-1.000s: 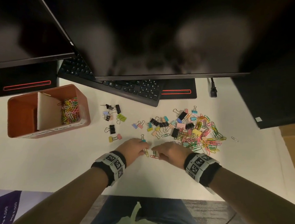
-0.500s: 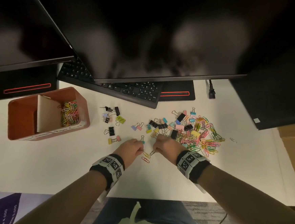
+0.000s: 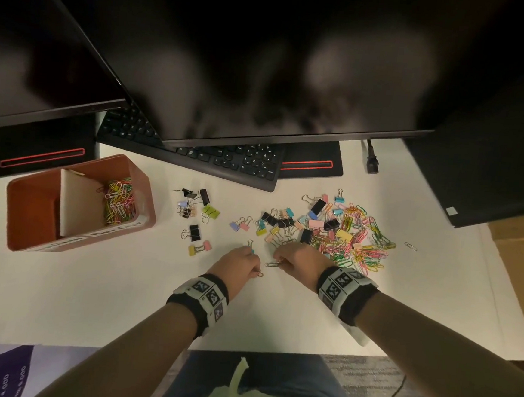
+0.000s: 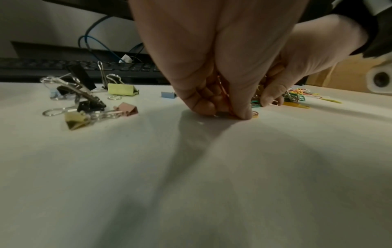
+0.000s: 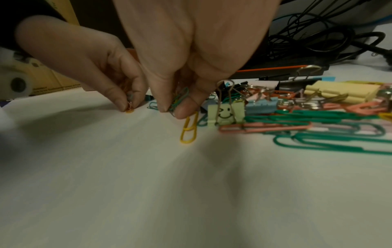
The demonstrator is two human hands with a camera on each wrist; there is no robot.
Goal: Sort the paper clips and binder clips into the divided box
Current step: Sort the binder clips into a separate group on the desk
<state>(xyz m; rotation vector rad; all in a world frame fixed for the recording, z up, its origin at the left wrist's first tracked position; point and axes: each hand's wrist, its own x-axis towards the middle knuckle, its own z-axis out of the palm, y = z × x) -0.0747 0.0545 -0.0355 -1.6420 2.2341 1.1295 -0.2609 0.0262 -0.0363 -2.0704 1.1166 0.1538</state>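
Note:
A mixed heap of coloured paper clips (image 3: 357, 246) and binder clips (image 3: 318, 224) lies right of centre on the white desk. The orange divided box (image 3: 137, 173) stands at the left, with paper clips (image 3: 119, 199) in its right compartment. My left hand (image 3: 243, 261) presses its fingertips to the desk and pinches orange paper clips (image 4: 224, 95). Close beside it, my right hand (image 3: 293, 257) pinches a small bundle of green and yellow paper clips (image 5: 179, 99). A yellow paper clip (image 5: 188, 129) lies under the right fingertips.
Loose binder clips (image 3: 195, 207) lie between the box and the heap. A black keyboard (image 3: 226, 158) and monitors (image 3: 265, 57) stand at the back. One stray paper clip (image 3: 410, 246) lies far right. A cardboard box (image 3: 523, 250) sits past the desk's right edge.
Both hands shifted slightly forward toward the heap and stayed close together, picking paper clips off the desk. The clips that lay between them are now in the fingers.

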